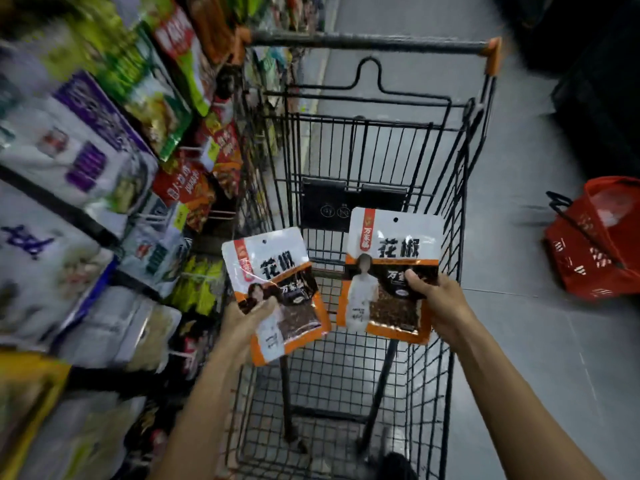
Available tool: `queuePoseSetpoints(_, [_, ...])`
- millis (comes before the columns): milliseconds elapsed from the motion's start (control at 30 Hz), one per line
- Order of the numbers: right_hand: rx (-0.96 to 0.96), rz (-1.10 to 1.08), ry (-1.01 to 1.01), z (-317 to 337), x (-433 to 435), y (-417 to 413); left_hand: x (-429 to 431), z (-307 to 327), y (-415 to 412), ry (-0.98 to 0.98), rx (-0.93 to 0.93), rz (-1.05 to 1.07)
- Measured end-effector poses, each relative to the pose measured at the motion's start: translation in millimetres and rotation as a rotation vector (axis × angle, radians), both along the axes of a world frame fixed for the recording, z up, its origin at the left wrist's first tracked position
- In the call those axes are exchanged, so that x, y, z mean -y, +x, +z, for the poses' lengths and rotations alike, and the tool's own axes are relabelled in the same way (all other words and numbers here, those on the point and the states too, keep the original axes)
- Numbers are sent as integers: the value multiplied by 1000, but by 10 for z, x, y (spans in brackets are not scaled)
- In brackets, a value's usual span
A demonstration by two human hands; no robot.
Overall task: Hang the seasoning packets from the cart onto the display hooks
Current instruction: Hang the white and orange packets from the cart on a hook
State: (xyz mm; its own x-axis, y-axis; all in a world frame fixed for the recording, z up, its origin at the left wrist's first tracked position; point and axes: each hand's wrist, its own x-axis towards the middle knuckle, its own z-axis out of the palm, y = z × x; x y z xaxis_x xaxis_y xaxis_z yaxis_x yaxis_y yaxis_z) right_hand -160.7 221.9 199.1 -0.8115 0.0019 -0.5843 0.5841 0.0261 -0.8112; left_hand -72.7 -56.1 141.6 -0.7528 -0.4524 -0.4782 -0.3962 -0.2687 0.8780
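Note:
Two white-and-orange seasoning packets with black characters and a clear window of dark spice are held up over the black wire cart (450, 237). My left hand (242, 320) grips the left packet (277, 289) by its lower left edge, and that packet tilts to the right. My right hand (440, 299) holds the right packet (391, 271) upright, thumb across its front near the right edge. Each packet has a small hang hole at the top. The cart's basket floor shows no packets where I can see it.
Display racks (104, 168) of hanging bags fill the left side, blurred, with wire hooks (221, 214) poking out near the cart. The cart handle (363, 41) with orange ends is at the far side. A red shopping basket (595, 244) sits on the grey floor to the right.

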Motion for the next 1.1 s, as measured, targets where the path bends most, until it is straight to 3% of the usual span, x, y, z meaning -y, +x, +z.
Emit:
queuePoseSetpoints(167, [-41,98,-50,356,75,418,137,744,575,9,-71,20])
queuePoseSetpoints(500, [-148,399,-221,977,409,1156,134,1665,1911,-198,-206,251])
queuePoseSetpoints(767, [-267,680,-342,1544,766,1894,-263,2317,3427,-366,-238,545])
queuePoseSetpoints(1100, [-494,1104,-523,2345,1421,3475,-671,3187,5526,-550,-308,863])
